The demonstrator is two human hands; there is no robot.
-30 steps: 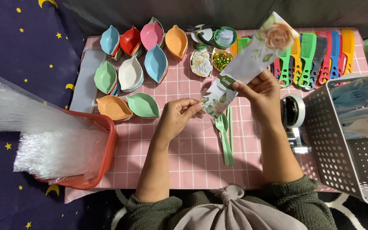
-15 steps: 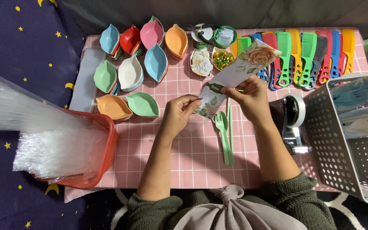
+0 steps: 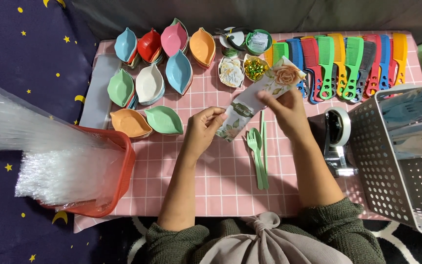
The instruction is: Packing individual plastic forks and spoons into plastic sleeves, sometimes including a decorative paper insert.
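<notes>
From the head view, both hands hold a floral paper sleeve [image 3: 257, 100] tilted above the pink checked worktop [image 3: 221, 181]. The left hand [image 3: 202, 131] has its grip pinched on the sleeve's lower end; the right hand [image 3: 285, 111] has its grip pinched on the upper part. Pale green cutlery [image 3: 258, 151] lies on the worktop just below the sleeve, between the forearms. Leaf-shaped dishes [image 3: 158, 73] sit to the left, coloured combs [image 3: 348, 61] to the right.

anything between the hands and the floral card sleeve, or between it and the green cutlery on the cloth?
No. Left hand and right hand both grip the floral card sleeve directly. The green cutlery lies just under it on the pink checked cloth, nothing visible between.
</notes>
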